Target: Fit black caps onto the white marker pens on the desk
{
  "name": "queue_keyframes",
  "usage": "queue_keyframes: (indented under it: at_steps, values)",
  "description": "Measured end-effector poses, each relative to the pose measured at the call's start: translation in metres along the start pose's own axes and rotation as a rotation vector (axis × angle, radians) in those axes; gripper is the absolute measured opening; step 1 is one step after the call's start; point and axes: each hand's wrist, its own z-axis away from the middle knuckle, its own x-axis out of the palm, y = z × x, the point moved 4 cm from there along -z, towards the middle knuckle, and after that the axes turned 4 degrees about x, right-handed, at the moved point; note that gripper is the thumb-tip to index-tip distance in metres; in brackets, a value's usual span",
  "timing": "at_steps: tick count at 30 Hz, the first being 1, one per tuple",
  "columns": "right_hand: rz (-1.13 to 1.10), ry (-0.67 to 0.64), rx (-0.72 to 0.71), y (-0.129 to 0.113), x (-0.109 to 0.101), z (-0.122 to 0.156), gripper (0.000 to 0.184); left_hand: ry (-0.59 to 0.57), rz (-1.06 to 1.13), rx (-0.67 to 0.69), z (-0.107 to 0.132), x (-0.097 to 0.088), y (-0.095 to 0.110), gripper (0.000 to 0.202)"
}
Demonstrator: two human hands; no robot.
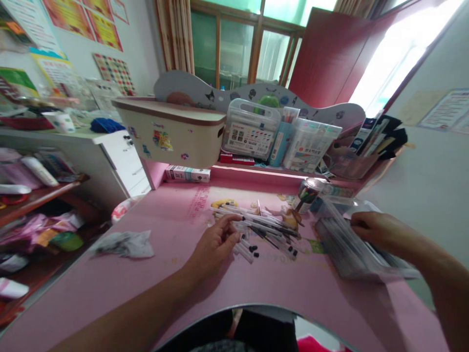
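Observation:
A loose pile of pens (271,226), white-barrelled and clear ones with black caps, lies on the pink desk. At the pile's left edge is my left hand (220,237), index finger stretched over the pens and thumb apart from it; no pen shows clearly gripped. My right hand (372,229) is over a clear plastic box (361,266), fingers curled closed. What those fingers hold, if anything, is hidden. Inside the box lie several long, thin greyish items, blurred. Just behind the pile stands a pen cup (309,193).
A crumpled white tissue (126,244) lies left on the pink desk (161,283). Along the back shelf stand a lidded beige bin (170,134), a clear marker case (251,129), a blue pencil container (280,142) and another marker case (311,146). Beneath sits a long narrow box (187,174).

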Motion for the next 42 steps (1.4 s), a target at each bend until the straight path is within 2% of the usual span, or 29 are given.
queue_keyframes:
  at_steps: [1,4,6,9,11,13,15,17,21,26,31,34,42]
  values:
    - [0.028,-0.024,0.01,-0.006,-0.008,0.003,0.016,0.006,0.003,-0.005,0.0,0.0,0.0,0.031]
    - [0.012,0.106,0.085,-0.04,-0.035,0.016,0.011,0.034,0.032,-0.041,0.0,0.001,0.001,0.032]
    - [-0.113,0.056,-0.053,-0.079,-0.031,0.025,0.013,0.049,0.05,-0.06,-0.001,0.002,0.0,0.032]
    - [-0.196,-0.207,-0.316,-0.138,0.01,0.033,0.016,0.085,0.038,-0.038,-0.003,-0.002,0.0,0.03]
    - [-0.163,-0.291,-0.414,-0.164,0.045,0.034,0.016,0.1,0.008,-0.012,-0.004,-0.006,-0.001,0.029]
    - [-0.149,-0.33,-0.449,-0.177,0.08,0.032,0.015,0.101,-0.011,0.0,-0.005,-0.009,-0.002,0.028]
    - [-0.199,-0.333,-0.463,-0.181,0.108,0.031,0.014,0.108,-0.004,-0.004,-0.005,-0.01,-0.003,0.028]
    - [-0.259,-0.295,-0.45,-0.18,0.127,0.032,0.013,0.119,0.025,-0.018,-0.005,-0.01,-0.004,0.028]
    - [-0.376,-0.222,-0.426,-0.177,0.142,0.039,0.015,0.13,0.062,-0.034,-0.004,-0.008,-0.003,0.029]
    - [-0.446,-0.262,-0.525,-0.184,0.143,0.044,0.021,0.156,0.073,-0.015,-0.006,-0.01,-0.001,0.027]
    - [-0.427,-0.152,-0.46,-0.181,0.138,0.04,0.016,0.185,0.111,-0.04,-0.007,-0.012,0.001,0.028]
    - [-0.424,-0.179,-0.495,-0.185,0.133,0.046,0.014,0.203,0.126,-0.061,-0.006,-0.013,0.002,0.029]
    - [-0.202,-0.184,-0.593,-0.204,0.128,0.071,0.005,0.278,0.195,-0.08,-0.008,-0.017,0.001,0.027]
